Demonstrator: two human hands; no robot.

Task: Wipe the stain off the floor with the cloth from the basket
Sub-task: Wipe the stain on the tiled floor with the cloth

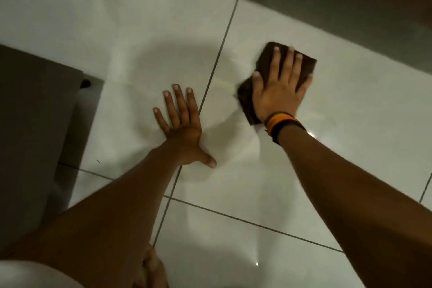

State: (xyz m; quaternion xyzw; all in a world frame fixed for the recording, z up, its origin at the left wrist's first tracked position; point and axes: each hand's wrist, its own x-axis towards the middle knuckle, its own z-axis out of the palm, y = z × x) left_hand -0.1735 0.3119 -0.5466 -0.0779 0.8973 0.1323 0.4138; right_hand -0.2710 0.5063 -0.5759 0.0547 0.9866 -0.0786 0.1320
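Observation:
A dark brown folded cloth [265, 57] lies flat on the white tiled floor [140, 30], right of a grout line. My right hand [279, 86] presses down on it with fingers spread, covering most of the cloth. Striped wristbands circle that wrist. A faint pale yellowish smear [222, 82] shows on the tile just left of the cloth, beside the grout line. My left hand [181, 125] rests palm down on the floor to the left, fingers apart, holding nothing. The basket is out of view.
A dark brown furniture panel [35, 105] stands at the left edge, with a small dark foot beneath it. A dark strip, perhaps a wall or cabinet base [350, 2], runs along the top right. My knee and foot show at the bottom.

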